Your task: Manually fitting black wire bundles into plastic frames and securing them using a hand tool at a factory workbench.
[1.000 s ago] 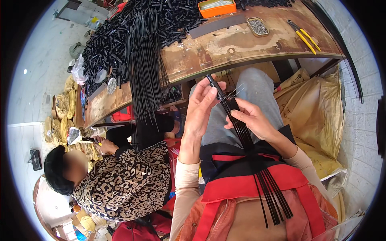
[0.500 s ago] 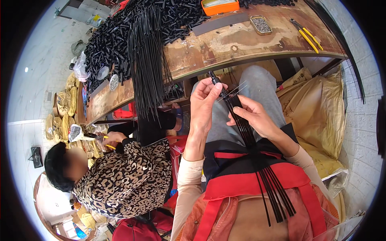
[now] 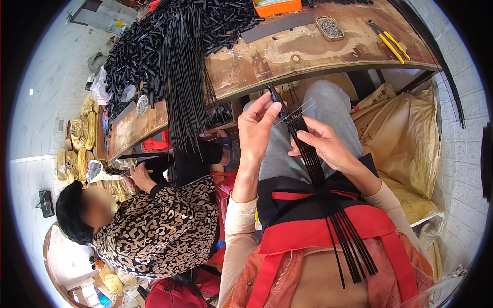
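Observation:
My left hand (image 3: pixel 254 128) is closed around a black tubular piece (image 3: pixel 276 96), thumb and fingers pinching it just below its upper tip. From this piece a bundle of thin black rods (image 3: pixel 311 163), like folded umbrella ribs, runs down over my lap. My right hand (image 3: pixel 327 147) grips the upper part of that bundle between thumb and fingers. A few fine wires (image 3: pixel 307 107) stick out sideways between my two hands. The lower rods lie over a black and red apron (image 3: pixel 287 233), their ends splayed a little. My fingers partly hide the joint of tube and rods.
On the wooden table (image 3: pixel 246 72) lie a heap of black tubular parts (image 3: pixel 136 61), long black rods (image 3: pixel 185 87) overhanging the edge, a tin of small metal pieces (image 3: pixel 329 28), yellow-handled pliers (image 3: pixel 389 45) and an orange box (image 3: pixel 277 7). A co-worker (image 3: pixel 159 226) sits at my left.
My hands keep their hold on the tube and rods, with hardly any shift. The co-worker's hands have moved slightly, and the whole view has drifted a little.

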Tool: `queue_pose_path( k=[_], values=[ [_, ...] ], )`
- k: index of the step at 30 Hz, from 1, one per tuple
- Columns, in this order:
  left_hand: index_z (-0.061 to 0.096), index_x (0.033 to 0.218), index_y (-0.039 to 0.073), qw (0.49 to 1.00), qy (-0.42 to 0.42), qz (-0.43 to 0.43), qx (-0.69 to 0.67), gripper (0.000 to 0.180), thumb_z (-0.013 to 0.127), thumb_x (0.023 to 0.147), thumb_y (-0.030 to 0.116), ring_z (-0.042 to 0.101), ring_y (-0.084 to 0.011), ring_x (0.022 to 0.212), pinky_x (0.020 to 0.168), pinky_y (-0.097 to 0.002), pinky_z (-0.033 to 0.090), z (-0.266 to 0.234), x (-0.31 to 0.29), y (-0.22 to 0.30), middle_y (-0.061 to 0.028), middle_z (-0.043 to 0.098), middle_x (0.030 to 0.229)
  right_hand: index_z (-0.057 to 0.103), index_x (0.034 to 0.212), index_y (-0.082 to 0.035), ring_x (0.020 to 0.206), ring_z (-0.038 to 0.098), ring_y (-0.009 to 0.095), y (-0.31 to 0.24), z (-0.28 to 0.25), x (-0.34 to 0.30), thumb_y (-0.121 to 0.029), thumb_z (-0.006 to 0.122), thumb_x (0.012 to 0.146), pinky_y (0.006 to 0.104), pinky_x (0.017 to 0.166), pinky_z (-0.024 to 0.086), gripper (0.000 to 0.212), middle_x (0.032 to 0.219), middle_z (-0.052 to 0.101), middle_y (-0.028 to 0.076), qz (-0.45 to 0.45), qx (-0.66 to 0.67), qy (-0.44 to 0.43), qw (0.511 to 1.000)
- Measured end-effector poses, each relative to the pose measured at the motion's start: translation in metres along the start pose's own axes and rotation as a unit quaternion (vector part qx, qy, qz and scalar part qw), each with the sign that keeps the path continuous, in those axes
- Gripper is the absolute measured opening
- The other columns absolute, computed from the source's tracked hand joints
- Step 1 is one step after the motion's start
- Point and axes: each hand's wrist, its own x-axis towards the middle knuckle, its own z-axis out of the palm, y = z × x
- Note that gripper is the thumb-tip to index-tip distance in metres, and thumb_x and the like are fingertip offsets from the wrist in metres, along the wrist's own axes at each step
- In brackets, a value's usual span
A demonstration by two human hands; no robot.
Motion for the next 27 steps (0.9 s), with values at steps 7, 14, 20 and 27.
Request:
queue_pose_path(
  k=[7, 14, 20, 27],
  values=[
    [0.061, 0.126, 0.001, 0.995, -0.065, -0.037, -0.063, 0.033, 0.064, 0.094, 0.009, 0.067, -0.0151, 0.096, 0.083, -0.0273, 0.054, -0.002, 0.006, -0.002, -0.0088, 0.069, 0.108, 0.047, 0.131, 0.0, 0.084, 0.061, 0.013, 0.0, -0.006, -0.001, -0.015, 0.051, 0.101, 0.0389, 0.085, 0.056, 0.034, 0.095, 0.059, 0.005, 0.006, 0.024, -0.012, 1.0],
    [0.062, 0.123, -0.002, 0.999, 0.009, -0.028, -0.03, 0.032, 0.066, 0.092, 0.007, 0.067, -0.0135, 0.092, 0.082, -0.0267, 0.054, 0.007, -0.004, -0.001, -0.0089, 0.07, 0.103, 0.047, 0.131, 0.0, 0.083, 0.061, 0.012, -0.001, -0.003, -0.001, -0.016, 0.051, 0.102, 0.0376, 0.085, 0.056, 0.033, 0.095, 0.059, 0.005, -0.003, 0.019, -0.005, 1.0],
    [0.052, 0.133, -0.003, 0.999, 0.028, -0.026, -0.027, 0.046, 0.066, 0.089, -0.001, 0.065, -0.0134, 0.097, 0.089, -0.0271, 0.051, 0.003, -0.012, 0.011, -0.0107, 0.069, 0.108, 0.049, 0.128, 0.0, 0.084, 0.061, 0.012, -0.004, -0.002, -0.001, -0.016, 0.051, 0.102, 0.0368, 0.085, 0.056, 0.031, 0.094, 0.059, 0.005, 0.008, 0.011, -0.006, 1.0],
    [0.037, 0.145, 0.002, 1.0, 0.015, 0.011, 0.001, 0.068, 0.065, 0.084, -0.01, 0.065, -0.0209, 0.107, 0.094, -0.0322, 0.051, 0.003, -0.032, 0.013, -0.018, 0.065, 0.119, 0.051, 0.125, 0.0, 0.084, 0.061, 0.011, 0.0, 0.005, 0.003, -0.015, 0.05, 0.101, 0.0363, 0.083, 0.058, 0.028, 0.095, 0.059, 0.006, -0.01, -0.003, -0.015, 1.0]
  ],
)
